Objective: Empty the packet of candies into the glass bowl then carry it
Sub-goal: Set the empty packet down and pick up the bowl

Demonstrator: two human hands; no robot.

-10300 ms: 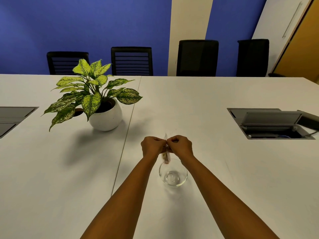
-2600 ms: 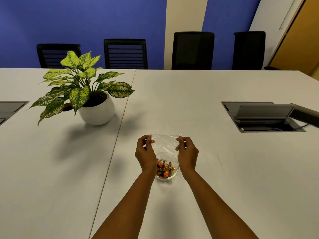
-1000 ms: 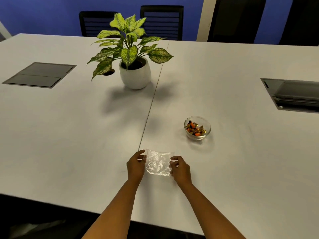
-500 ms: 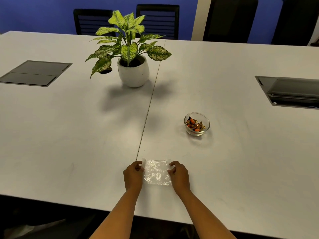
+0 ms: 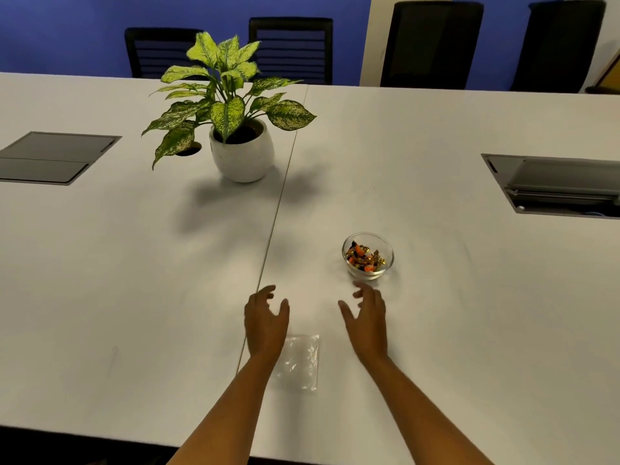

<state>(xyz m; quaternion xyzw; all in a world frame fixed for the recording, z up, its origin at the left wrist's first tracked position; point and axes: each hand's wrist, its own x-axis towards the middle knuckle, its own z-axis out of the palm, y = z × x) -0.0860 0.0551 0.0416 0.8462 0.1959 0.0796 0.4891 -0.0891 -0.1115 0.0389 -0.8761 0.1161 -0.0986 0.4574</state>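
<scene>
Fingers spread, both hands empty. Left hand (image 5: 265, 325) sits well left of the bowl (image 5: 367, 255); empty packet (image 5: 299, 362) flat behind it. Right hand (image 5: 366, 322) just short of bowl, nearer. Candies (image 5: 364, 258) inside.

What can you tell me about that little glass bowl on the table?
The glass bowl is small, round and clear, standing upright on the white table, right of its centre seam. It holds a heap of wrapped candies in orange, gold and dark foil. Nothing else touches it; the right hand, open, is just short of its near side.
</scene>
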